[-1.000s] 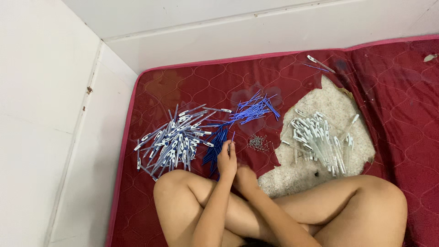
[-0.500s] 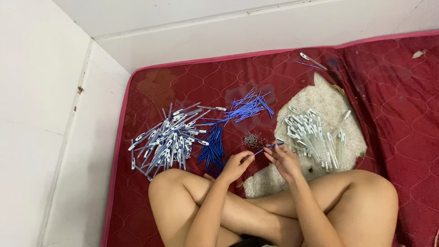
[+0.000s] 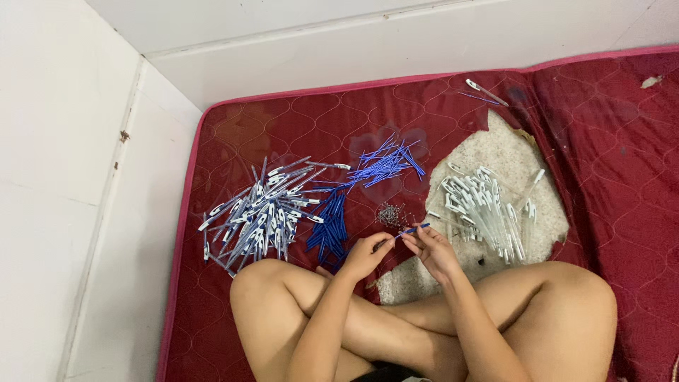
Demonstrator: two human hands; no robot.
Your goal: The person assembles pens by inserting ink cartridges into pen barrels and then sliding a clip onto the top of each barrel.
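At about nine o'clock from the hands lies a loose heap of assembled pens [image 3: 265, 216], slim plastic barrels in white and blue, crossing one another at many angles on the quilted red mattress [image 3: 283, 127], whose stitched fabric shows a wavy diamond pattern. Just right of that heap, at roughly ten o'clock from the hands, sits a tight bundle of dark blue refills [image 3: 329, 226], thin straight rods lying mostly along a six-to-twelve line. Farther up, toward twelve o'clock, a second scatter of blue refills [image 3: 385, 164] fans out toward one and two o'clock. A small grey cluster of tiny metal springs [image 3: 390, 213] rests just above the hands.

The left hand [image 3: 364, 255] is curled, its thumb and forefinger pinched on the lower left end of a thin blue refill [image 3: 404, 233]. The right hand [image 3: 435, 251] meets it from the other side, fingertips closed on the same rod near its middle. The refill lies between the two hands, its long axis running from about eight o'clock to two o'clock, with its free tip sticking out past the right fingers toward two o'clock.

At three o'clock from the hands, a pile of clear and white pen barrels [image 3: 484, 209] lies on a worn patch [image 3: 495, 152] where the red cover is torn away and pale, rough padding shows. One lone pen [image 3: 486, 93] lies near the mattress's far edge at one o'clock.
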